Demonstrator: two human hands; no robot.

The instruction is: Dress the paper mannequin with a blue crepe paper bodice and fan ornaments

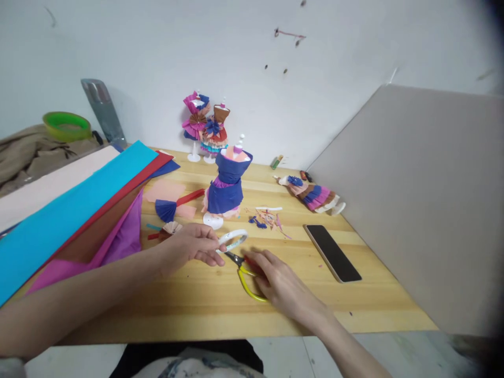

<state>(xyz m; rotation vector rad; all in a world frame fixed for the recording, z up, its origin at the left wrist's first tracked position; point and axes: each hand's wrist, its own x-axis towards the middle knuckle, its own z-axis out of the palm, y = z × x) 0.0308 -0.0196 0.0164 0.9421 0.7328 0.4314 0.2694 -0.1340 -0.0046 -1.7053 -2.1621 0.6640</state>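
Observation:
My left hand (197,245) pinches a narrow roll of white tape (240,237) between thumb and fingers, raised above the table. Just to its right, my right hand (277,278) is curled over a pair of scissors (248,283) with yellow handles; the blades point at the tape roll and part of the handles is hidden by the fingers. Behind the tape stands a small dress form (230,184) wrapped in dark blue crepe paper, with purple at the waist and a pale peach hem. A blue pleated paper fan (166,210) lies left of it.
Long crepe paper sheets (86,197) overlap on the left. Two dressed forms (214,126) stand by the wall; another dressed form (311,194) lies at right. Paper scraps (270,218), a phone (333,253), a green tape roll (66,126) and a grey side panel (413,199) are around.

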